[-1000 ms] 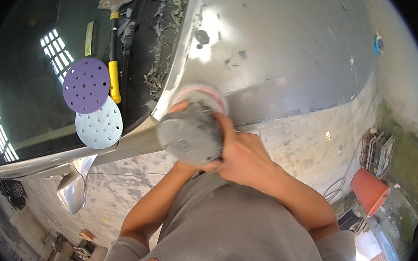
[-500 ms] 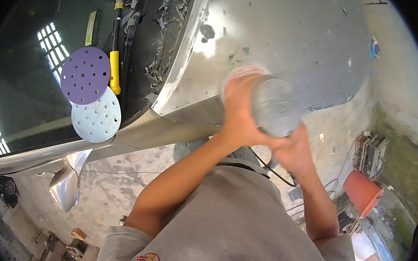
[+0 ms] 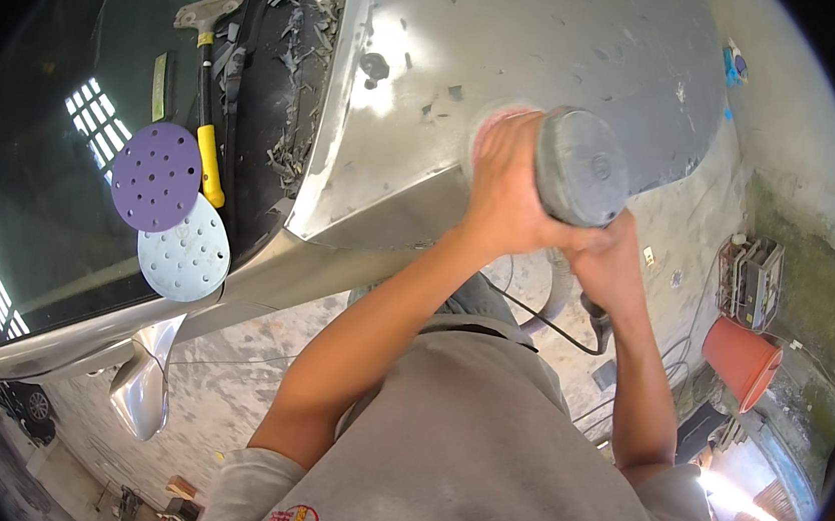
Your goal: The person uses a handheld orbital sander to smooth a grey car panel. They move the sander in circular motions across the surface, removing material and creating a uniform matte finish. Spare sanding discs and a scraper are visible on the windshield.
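With both hands I hold a power sander point(image 3: 587, 166) that has a round dark grey top. Its pad, with a pinkish edge, lies against the bare, dull silver hood point(image 3: 422, 110) of a car. My left hand point(image 3: 507, 189) is closed round the sander's head near the pad. My right hand point(image 3: 603, 263) wraps the body below the round top, and its fingers are partly hidden. A dark cable and a grey hose point(image 3: 557, 289) hang under my hands.
On the windshield lie a purple sanding disc point(image 3: 154, 175), a pale blue disc point(image 3: 187, 256) and a yellow-handled scraper point(image 3: 208, 165). Grey flakes point(image 3: 295, 118) fill the cowl. A side mirror point(image 3: 140, 395) juts out at left. On the right stand an orange bucket point(image 3: 737, 362) and a metal-framed machine point(image 3: 749, 280).
The sander has moved right and farther away across the hood, both hands staying on it. My view has shifted slightly, so the windshield and its discs sit farther left.
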A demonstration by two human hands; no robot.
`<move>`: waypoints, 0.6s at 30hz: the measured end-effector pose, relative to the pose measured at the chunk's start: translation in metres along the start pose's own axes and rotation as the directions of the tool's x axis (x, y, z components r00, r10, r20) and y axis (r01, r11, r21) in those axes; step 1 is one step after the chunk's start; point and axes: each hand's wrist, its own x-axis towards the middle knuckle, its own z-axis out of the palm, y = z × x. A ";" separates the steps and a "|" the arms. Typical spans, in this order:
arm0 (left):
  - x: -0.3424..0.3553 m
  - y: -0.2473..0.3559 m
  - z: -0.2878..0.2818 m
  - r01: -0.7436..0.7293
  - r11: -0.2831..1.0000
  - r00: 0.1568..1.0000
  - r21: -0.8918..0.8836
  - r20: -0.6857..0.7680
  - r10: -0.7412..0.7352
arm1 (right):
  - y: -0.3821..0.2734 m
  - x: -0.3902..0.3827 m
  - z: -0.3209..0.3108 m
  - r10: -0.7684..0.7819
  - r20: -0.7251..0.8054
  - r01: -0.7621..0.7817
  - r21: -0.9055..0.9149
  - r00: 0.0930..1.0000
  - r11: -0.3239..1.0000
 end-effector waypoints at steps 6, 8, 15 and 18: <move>-0.061 0.001 -0.048 0.348 0.858 0.918 -0.377 -0.046 -0.393 | -0.023 -0.006 0.037 -0.032 0.199 0.058 -0.125 0.980 0.990; -0.094 -0.004 -0.081 0.350 0.825 0.923 -0.443 0.014 -0.384 | -0.041 -0.009 0.066 -0.032 0.317 0.101 -0.205 0.948 0.973; -0.097 -0.003 -0.087 0.257 0.850 0.917 -0.460 -0.162 -0.365 | -0.058 0.007 0.063 0.032 0.392 0.053 -0.204 0.919 0.978; -0.056 -0.011 -0.056 0.296 0.889 0.934 -0.349 -0.090 -0.346 | -0.030 0.012 0.039 0.026 0.188 0.010 -0.184 0.982 0.983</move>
